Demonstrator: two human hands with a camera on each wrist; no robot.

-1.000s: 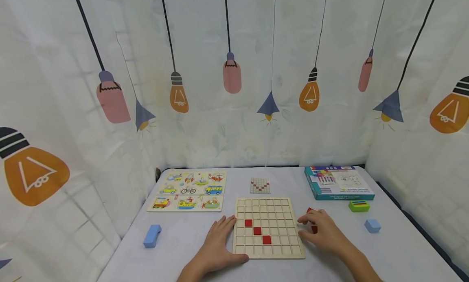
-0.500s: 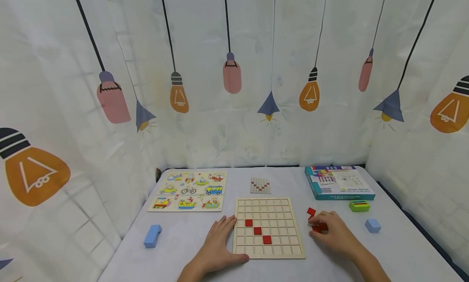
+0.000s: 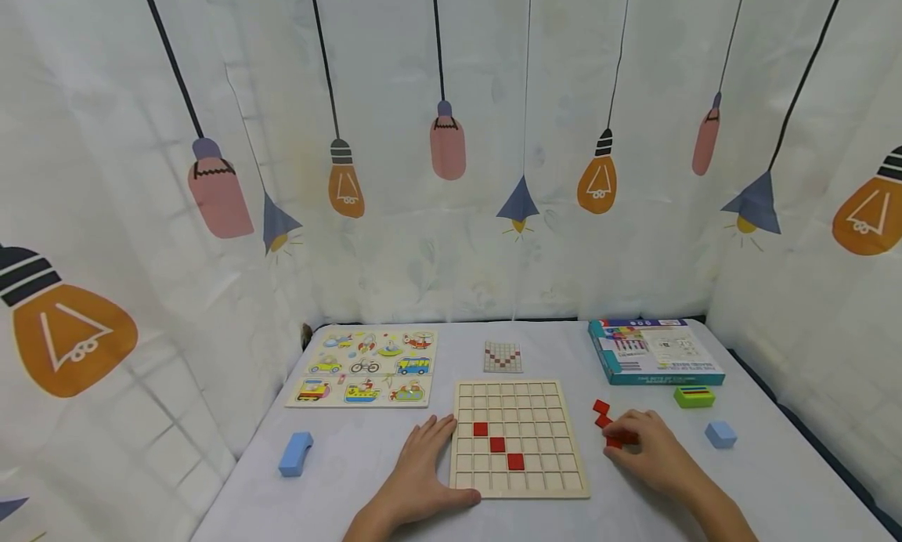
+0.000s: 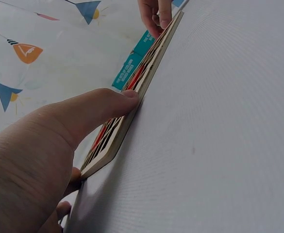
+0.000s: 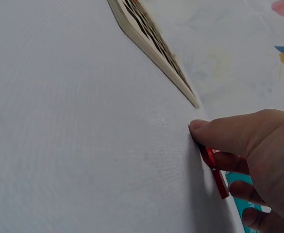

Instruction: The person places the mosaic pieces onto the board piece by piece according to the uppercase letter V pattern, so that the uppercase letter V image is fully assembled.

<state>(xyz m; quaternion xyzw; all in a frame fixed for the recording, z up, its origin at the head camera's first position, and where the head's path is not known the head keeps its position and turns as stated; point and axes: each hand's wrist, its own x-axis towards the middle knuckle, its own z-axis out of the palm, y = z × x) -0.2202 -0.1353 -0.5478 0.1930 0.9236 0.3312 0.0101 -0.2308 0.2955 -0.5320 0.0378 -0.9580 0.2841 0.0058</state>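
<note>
Wooden board (image 3: 527, 428), matt tablecloth (image 3: 352, 448), smooth tiles (image 3: 497, 445)

The left hand (image 4: 54, 141), at eight o'clock, rests its thumb on the wooden grid board (image 4: 145, 73); beyond show a teal box (image 4: 126, 72) toward eleven, the right hand (image 4: 156, 12) at twelve.

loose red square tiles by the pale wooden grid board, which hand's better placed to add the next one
Right, most likely. The right hand is at the loose red square tiles, right of the pale wooden grid board. The left hand rests at the board's left side, across from those tiles.
</note>
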